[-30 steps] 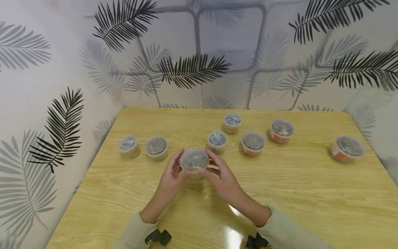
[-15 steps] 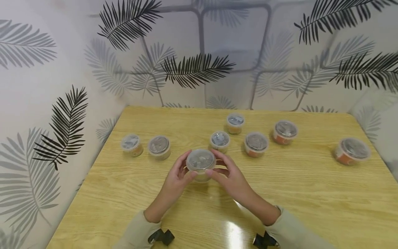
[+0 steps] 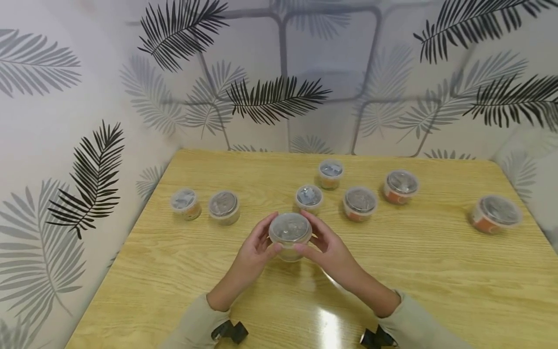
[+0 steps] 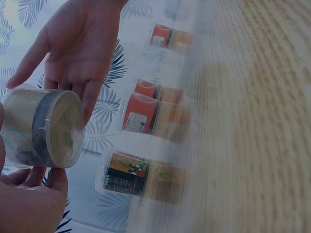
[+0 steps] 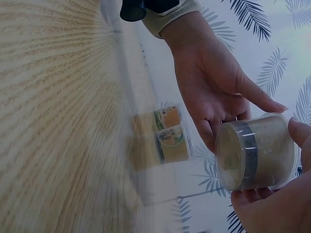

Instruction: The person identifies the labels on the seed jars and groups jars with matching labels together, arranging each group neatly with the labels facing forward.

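Observation:
Between both hands is a round, clear plastic tub point(image 3: 289, 231) with a translucent lid and a dark band round its side. My left hand point(image 3: 255, 249) grips it from the left, thumb on the near side; my right hand point(image 3: 329, 247) grips it from the right in the same way. Both wrist views show the tub point(image 4: 46, 127) raised off the table, its bottom apart from the wood. What fills the tub cannot be made out. Just behind it in the head view stands a smaller lidded tub point(image 3: 308, 198).
Two lidded tubs, one smaller point(image 3: 185, 203) and one larger point(image 3: 224, 207), stand at the left of the wooden table point(image 3: 174, 271). Behind and to the right are a small tub point(image 3: 330, 173) and orange-labelled tubs point(image 3: 360, 203), one point(image 3: 495, 213) near the right edge. A leaf-patterned wall point(image 3: 322, 121) backs the table.
Both hands have carried the tub a little to the right and slightly nearer to me, keeping their grip. The head view has shifted slightly; the other tubs stay put on the table.

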The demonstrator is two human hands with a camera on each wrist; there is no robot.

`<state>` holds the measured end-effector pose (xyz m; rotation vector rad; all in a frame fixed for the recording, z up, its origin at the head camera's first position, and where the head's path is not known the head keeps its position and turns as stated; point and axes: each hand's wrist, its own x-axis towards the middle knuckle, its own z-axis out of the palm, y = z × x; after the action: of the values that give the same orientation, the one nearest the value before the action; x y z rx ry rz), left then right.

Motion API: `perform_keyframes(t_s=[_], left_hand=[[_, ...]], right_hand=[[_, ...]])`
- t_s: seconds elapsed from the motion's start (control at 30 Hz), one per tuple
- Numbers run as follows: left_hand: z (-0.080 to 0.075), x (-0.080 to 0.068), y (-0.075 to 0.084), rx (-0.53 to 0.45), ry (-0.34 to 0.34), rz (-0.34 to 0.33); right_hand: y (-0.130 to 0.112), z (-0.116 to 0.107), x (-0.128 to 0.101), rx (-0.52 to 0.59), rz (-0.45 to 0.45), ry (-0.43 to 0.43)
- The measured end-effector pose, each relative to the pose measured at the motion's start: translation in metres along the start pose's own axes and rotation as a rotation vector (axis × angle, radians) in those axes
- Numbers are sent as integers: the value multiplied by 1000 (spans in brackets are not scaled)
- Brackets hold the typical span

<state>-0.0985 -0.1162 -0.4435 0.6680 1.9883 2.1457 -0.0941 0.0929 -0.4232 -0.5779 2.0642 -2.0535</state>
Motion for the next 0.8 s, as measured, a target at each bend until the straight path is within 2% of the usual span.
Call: perform_keyframes(t_s=[0.23, 0.5, 0.8], left_hand=[[3, 4, -3, 12, 11, -1], [7, 6, -3, 33, 46, 23], [6, 5, -4, 37, 27, 7]], right_hand=[[0, -7, -4, 40, 12, 12], [3, -15, -7, 100, -13, 25], [6, -18, -7, 102, -43, 9]])
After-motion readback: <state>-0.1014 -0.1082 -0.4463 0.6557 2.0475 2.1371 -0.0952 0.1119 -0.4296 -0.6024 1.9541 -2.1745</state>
